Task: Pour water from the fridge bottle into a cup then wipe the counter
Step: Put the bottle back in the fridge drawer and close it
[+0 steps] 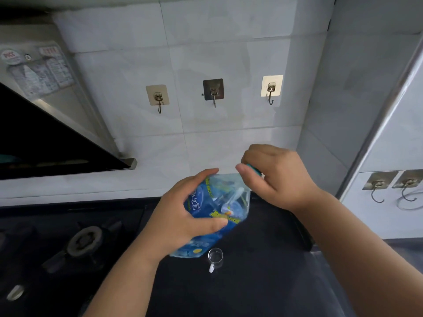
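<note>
We count two hands here, the left hand [183, 216] at six o'clock and the right hand [274, 177] toward three. One blue water bottle [219, 207] sits between them, and one glass cup [215, 258] lies at six. On the back wall we get three adhesive hooks [213, 91] at twelve, two more hooks [393, 184] at three, and one gas burner [84, 241] at eight.

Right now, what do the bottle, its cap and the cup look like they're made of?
The bottle looks like thin clear plastic, blue-tinted, with a glossy printed blue label. The cap, pinched by the right hand, seems teal plastic, though it is mostly hidden. The cup looks like clear glass or hard plastic; it is see-through with a bright rim.
</note>
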Available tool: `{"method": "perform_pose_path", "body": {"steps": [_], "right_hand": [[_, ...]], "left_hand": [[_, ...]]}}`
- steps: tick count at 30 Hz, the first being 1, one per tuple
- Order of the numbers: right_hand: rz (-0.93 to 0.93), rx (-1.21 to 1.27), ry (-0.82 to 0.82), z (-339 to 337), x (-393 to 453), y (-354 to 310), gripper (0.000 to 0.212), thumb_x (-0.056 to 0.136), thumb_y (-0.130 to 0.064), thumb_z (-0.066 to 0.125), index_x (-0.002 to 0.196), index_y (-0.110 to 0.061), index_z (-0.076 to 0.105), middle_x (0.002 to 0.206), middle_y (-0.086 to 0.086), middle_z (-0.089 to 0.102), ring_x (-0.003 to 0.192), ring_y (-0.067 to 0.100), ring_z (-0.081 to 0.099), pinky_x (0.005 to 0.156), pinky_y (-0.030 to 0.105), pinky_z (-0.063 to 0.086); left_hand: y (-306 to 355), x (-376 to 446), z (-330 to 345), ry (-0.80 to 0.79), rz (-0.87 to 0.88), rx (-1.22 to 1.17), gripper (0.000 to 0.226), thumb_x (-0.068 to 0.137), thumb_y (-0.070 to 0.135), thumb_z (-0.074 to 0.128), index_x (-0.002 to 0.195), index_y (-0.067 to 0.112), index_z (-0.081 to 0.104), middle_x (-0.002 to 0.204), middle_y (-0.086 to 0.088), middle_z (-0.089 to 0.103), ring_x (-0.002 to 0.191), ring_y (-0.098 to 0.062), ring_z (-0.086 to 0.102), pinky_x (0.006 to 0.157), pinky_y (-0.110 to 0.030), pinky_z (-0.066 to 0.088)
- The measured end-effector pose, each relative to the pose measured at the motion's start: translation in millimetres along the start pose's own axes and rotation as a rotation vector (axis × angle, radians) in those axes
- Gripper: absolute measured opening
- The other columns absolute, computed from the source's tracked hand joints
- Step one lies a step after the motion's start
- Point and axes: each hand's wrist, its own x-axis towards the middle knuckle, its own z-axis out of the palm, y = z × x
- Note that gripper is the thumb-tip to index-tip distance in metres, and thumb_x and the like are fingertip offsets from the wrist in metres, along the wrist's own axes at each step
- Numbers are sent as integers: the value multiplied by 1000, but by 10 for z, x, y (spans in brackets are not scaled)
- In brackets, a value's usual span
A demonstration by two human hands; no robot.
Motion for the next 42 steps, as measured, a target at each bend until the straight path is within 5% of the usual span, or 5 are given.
{"method": "perform_pose_path", "body": {"steps": [7, 13, 32, 37, 42], "right_hand": [[736, -218, -343, 153, 173, -36, 56, 102, -48, 30, 60, -12, 38, 57, 5, 44, 56, 26, 44, 53, 31, 34], [152, 3, -48, 35, 59, -88, 44, 105, -41, 32, 67, -20, 40, 62, -4, 43, 58, 21, 44, 52, 37, 34], [765, -191, -367, 259, 107, -54, 67, 102, -59, 29, 64, -9, 52, 64, 5, 59, 61, 25, 55, 54, 28, 35], [889, 310, -327, 411, -107, -34, 72, 92, -82, 25, 69, -21, 55, 65, -2, 62, 55, 15, 56, 58, 34, 49], [1046, 778, -176, 627, -409, 98, 20, 103, -26, 54, 102, -39, 70, 111, -6, 71, 78, 14, 73, 73, 31, 61]], "left_hand": [[95, 12, 154, 248, 150, 545, 89, 62, 56, 82, 144, 45, 48, 126, 23, 61, 112, -6, 62, 95, -43, 57], [-5, 2, 8, 47, 19, 40, 91, 59, 43, 95, 139, 59, 54, 127, 28, 60, 118, -3, 65, 101, -29, 56], [-111, 12, 116, 145, 92, 535, 90, 67, 56, 87, 146, 46, 45, 129, 24, 59, 113, -2, 60, 94, -37, 59], [-296, 11, 119, 198, 21, 508, 91, 65, 53, 93, 142, 47, 44, 122, 28, 56, 117, -6, 59, 101, -47, 54], [-478, 6, 3, 187, -117, 280, 89, 69, 52, 90, 141, 62, 38, 122, 34, 45, 121, -6, 53, 106, -40, 52]]}}
